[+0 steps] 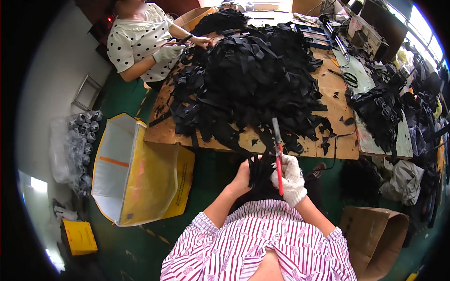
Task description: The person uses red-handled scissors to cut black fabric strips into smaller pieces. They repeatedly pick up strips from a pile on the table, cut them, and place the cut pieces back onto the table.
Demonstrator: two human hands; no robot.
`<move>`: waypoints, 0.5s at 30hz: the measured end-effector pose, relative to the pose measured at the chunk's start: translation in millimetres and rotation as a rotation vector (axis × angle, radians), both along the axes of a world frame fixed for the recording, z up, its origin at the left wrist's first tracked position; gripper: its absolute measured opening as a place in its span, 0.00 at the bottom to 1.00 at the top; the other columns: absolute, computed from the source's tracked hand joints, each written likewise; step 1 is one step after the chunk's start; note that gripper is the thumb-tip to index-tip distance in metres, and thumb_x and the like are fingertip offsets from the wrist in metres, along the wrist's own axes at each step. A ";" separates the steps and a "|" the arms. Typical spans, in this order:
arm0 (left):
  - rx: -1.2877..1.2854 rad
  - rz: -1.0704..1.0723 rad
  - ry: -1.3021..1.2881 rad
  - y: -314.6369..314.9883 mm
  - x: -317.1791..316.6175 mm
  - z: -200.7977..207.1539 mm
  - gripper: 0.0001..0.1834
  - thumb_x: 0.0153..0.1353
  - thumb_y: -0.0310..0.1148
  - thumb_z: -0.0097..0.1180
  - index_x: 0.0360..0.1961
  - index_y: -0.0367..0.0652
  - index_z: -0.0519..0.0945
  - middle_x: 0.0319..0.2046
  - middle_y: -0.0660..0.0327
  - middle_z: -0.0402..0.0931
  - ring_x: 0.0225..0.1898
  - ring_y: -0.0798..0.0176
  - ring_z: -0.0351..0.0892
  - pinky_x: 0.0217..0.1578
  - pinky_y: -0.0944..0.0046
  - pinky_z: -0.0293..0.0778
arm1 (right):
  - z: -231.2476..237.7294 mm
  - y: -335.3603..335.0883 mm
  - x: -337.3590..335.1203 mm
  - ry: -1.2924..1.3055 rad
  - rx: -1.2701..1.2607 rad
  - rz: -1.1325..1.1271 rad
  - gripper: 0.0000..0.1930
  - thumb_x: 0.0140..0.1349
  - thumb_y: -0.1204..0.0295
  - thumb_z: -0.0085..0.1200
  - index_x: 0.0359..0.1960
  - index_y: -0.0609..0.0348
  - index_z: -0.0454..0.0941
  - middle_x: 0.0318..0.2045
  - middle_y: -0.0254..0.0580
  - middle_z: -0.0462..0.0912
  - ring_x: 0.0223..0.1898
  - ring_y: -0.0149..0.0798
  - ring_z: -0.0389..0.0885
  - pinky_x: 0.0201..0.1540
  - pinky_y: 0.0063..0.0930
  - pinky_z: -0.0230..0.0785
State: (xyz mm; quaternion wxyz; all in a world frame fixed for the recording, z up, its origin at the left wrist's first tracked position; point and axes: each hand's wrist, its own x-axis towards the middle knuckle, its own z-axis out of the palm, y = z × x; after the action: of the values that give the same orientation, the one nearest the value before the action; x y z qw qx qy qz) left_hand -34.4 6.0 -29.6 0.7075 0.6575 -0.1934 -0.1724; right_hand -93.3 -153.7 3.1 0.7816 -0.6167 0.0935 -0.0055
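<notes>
My left hand (242,176), bare, is closed around a bunch of black fabric strips (257,172) at the near edge of the table. In a white knit glove, my right hand (289,179) grips red-handled scissors (279,165). Their grey blades point away from me, over the table's front edge, and look closed. The scissors are just right of the strips; whether they touch them I cannot tell. Straight ahead, a large heap of black strips (253,70) covers most of the wooden table (340,136).
Across the table's far left, a person (140,42) with a gloved hand holds a dark-handled tool. A yellow bin (154,178) stands left, a cardboard box (370,234) lower right. Black scissors (350,79) lie on the right, near more black straps (382,107) and a blue frame (315,36).
</notes>
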 end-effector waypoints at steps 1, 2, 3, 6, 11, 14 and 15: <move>0.018 0.054 -0.040 4.7 3.6 3.1 0.12 0.60 0.35 0.49 0.42 0.40 0.72 0.33 0.65 0.73 0.34 0.70 0.73 0.37 0.68 0.71 | 2.5 1.3 -0.6 -0.041 -0.014 -0.054 0.21 0.51 0.78 0.54 0.46 0.61 0.62 0.26 0.33 0.71 0.20 0.25 0.70 0.23 0.19 0.67; -0.143 0.101 0.180 7.4 9.2 21.7 0.13 0.60 0.38 0.48 0.39 0.40 0.73 0.32 0.64 0.74 0.34 0.69 0.74 0.36 0.68 0.71 | 1.4 -2.4 -2.5 -0.053 0.001 -0.055 0.20 0.53 0.78 0.56 0.46 0.59 0.61 0.29 0.34 0.72 0.23 0.24 0.70 0.25 0.17 0.67; -0.371 0.199 0.434 11.6 14.6 42.9 0.15 0.59 0.41 0.48 0.37 0.39 0.74 0.31 0.63 0.75 0.33 0.68 0.75 0.36 0.68 0.71 | 1.5 -6.6 -5.1 -0.062 0.017 -0.048 0.21 0.55 0.77 0.57 0.47 0.58 0.60 0.31 0.34 0.74 0.25 0.22 0.71 0.28 0.16 0.67; 0.258 0.387 -0.496 27.9 49.5 117.7 0.10 0.49 0.36 0.56 0.24 0.40 0.77 0.25 0.62 0.74 0.32 0.67 0.74 0.34 0.67 0.69 | -2.8 -26.5 -14.6 0.015 -0.092 -0.156 0.21 0.55 0.76 0.58 0.47 0.57 0.60 0.28 0.32 0.73 0.23 0.22 0.70 0.24 0.15 0.67; -0.836 0.085 -0.205 43.8 73.6 213.0 0.07 0.55 0.29 0.54 0.35 0.41 0.73 0.30 0.57 0.75 0.37 0.60 0.75 0.50 0.57 0.68 | -11.3 -51.4 -47.1 0.124 -0.068 -0.380 0.21 0.54 0.75 0.60 0.45 0.57 0.62 0.27 0.31 0.70 0.19 0.23 0.69 0.18 0.14 0.66; -0.108 0.100 -0.616 49.9 94.0 238.0 0.08 0.56 0.29 0.53 0.37 0.39 0.74 0.38 0.56 0.77 0.42 0.60 0.75 0.50 0.59 0.69 | -13.4 -53.9 -67.3 0.166 -0.020 -0.417 0.21 0.53 0.77 0.60 0.46 0.56 0.63 0.28 0.31 0.69 0.15 0.23 0.68 0.13 0.13 0.63; 0.276 0.157 -0.808 43.4 108.1 242.9 0.09 0.56 0.30 0.53 0.38 0.39 0.74 0.40 0.55 0.77 0.44 0.60 0.75 0.50 0.61 0.69 | -11.2 -57.1 -70.7 0.137 -0.003 -0.450 0.21 0.53 0.77 0.60 0.46 0.55 0.63 0.28 0.31 0.69 0.14 0.23 0.68 0.13 0.14 0.63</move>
State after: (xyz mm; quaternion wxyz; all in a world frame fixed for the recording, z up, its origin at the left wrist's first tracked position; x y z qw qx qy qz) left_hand 73.6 49.4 213.3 0.4915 0.7733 -0.3793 0.1290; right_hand -164.0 -210.8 -8.1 0.7517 -0.5803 0.2815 -0.1377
